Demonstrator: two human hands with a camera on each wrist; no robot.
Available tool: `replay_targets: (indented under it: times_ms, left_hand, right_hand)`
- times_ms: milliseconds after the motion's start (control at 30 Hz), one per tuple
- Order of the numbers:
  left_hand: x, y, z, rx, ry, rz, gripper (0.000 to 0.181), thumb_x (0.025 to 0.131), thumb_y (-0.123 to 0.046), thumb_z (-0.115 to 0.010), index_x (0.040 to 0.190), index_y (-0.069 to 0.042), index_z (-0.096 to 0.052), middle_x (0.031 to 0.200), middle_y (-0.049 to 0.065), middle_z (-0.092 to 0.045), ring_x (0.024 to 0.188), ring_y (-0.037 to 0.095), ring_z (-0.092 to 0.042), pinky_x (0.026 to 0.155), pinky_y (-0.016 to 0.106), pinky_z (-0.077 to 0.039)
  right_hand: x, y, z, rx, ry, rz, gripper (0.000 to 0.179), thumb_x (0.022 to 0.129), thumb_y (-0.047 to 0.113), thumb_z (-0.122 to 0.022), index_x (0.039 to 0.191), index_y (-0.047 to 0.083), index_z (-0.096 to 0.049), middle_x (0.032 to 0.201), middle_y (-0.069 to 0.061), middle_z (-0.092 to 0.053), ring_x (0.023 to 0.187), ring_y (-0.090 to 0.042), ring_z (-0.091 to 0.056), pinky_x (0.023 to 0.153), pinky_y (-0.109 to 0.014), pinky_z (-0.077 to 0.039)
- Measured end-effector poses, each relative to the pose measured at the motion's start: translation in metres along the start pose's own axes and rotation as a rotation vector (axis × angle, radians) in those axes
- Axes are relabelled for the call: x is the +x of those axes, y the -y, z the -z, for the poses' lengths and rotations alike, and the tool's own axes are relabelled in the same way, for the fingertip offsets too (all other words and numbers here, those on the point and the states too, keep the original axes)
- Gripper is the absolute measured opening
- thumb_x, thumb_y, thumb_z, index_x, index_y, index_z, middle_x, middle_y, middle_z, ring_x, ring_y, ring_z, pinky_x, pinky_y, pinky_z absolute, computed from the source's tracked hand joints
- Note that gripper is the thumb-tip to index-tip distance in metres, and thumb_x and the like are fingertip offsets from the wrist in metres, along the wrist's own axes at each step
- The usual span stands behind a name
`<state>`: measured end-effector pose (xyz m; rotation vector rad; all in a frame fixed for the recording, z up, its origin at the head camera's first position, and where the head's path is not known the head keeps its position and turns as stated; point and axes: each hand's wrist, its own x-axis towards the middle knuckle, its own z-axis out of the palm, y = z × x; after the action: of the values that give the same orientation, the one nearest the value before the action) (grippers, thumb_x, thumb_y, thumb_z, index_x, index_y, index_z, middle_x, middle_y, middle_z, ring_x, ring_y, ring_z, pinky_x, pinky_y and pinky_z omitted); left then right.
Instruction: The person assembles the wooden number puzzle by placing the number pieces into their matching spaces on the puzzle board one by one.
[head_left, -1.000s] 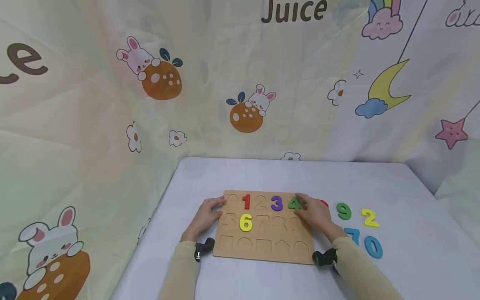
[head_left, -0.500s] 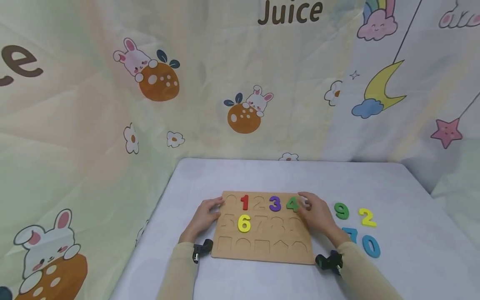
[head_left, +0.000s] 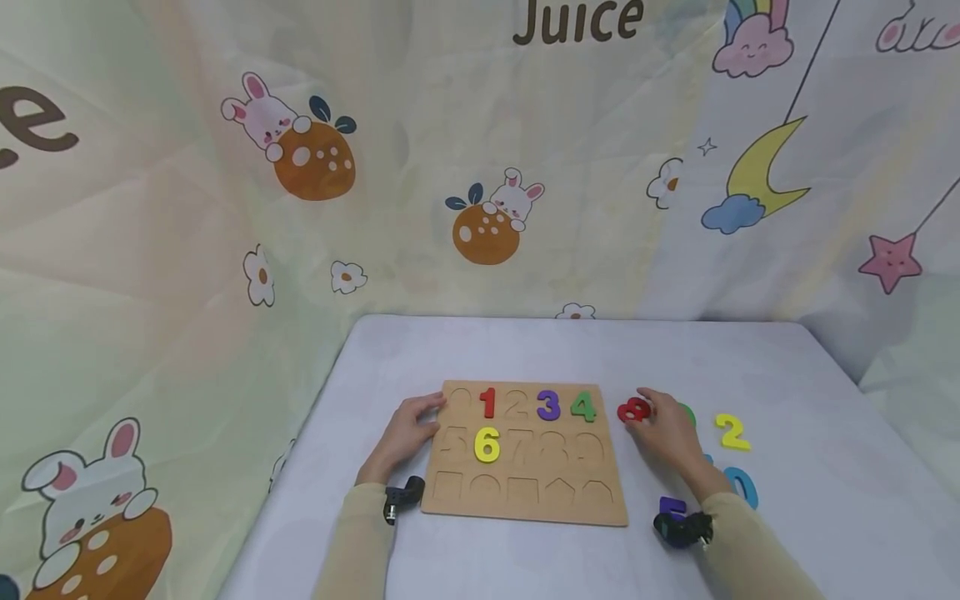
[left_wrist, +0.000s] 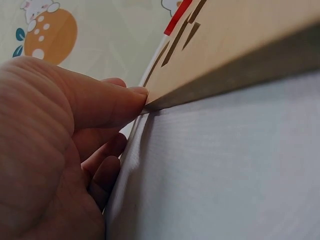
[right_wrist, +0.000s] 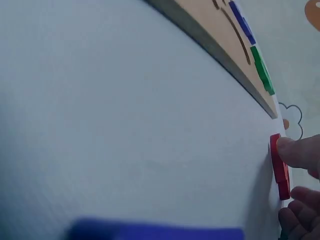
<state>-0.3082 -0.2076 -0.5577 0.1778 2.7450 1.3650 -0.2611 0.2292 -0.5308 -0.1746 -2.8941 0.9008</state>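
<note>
On the white-covered counter (head_left: pixel 847 475), a flat, pale-brown wooden board (head_left: pixel 523 508) is laid out, its face cut with rows of number and shape outlines, and its left edge, up by the far corner, is held by the left hand (head_left: pixel 403 435), thumb and fingers brought up against it. Over to the right, just beside the board's far right corner, a red numeral eight (head_left: pixel 633 410) is pinched between the thumb and fingers of the right hand (head_left: pixel 667 429); whether it is lifted off the counter cannot be told. Along the board's top row, a red numeral one (head_left: pixel 488 402), a purple numeral three (head_left: pixel 548 405) and a green numeral four (head_left: pixel 583 407) are set, and in the row below, a yellow numeral six (head_left: pixel 487 445) is placed. Further right, a yellow numeral two (head_left: pixel 732 432) is seen lying loose, a blue numeral zero (head_left: pixel 745 486) is partly hidden, and a purple piece (head_left: pixel 672 505) is half blocked by the black wrist camera (head_left: pixel 682 530).
</note>
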Motion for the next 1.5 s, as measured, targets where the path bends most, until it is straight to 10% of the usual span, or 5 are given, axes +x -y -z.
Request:
replay_targets:
  times_ms: [633, 1500]
  left_hand:
    - [0.0, -0.002, 0.0, 0.0, 0.004, 0.022, 0.047, 0.087, -0.006, -0.068, 0.131, -0.021, -0.062, 0.145, -0.004, -0.051, 0.14, 0.024, -0.037, 0.118, 0.049, -0.03]
    - [-0.003, -0.005, 0.002, -0.009, -0.001, 0.006, 0.047, 0.086, -0.005, -0.068, 0.13, -0.019, -0.063, 0.144, -0.001, -0.052, 0.14, 0.027, -0.037, 0.117, 0.051, -0.03]
  right_hand:
    - [-0.002, 0.005, -0.005, -0.044, -0.001, -0.089, 0.079, 0.083, 0.028, -0.076, 0.143, -0.005, -0.036, 0.132, -0.032, -0.041, 0.12, -0.048, -0.043, 0.101, -0.063, -0.044]
    - [-0.009, 0.02, 0.0, 0.004, 0.007, 0.004, 0.073, 0.083, 0.018, -0.075, 0.143, -0.003, -0.039, 0.127, -0.028, -0.05, 0.11, -0.043, -0.052, 0.092, -0.058, -0.051]
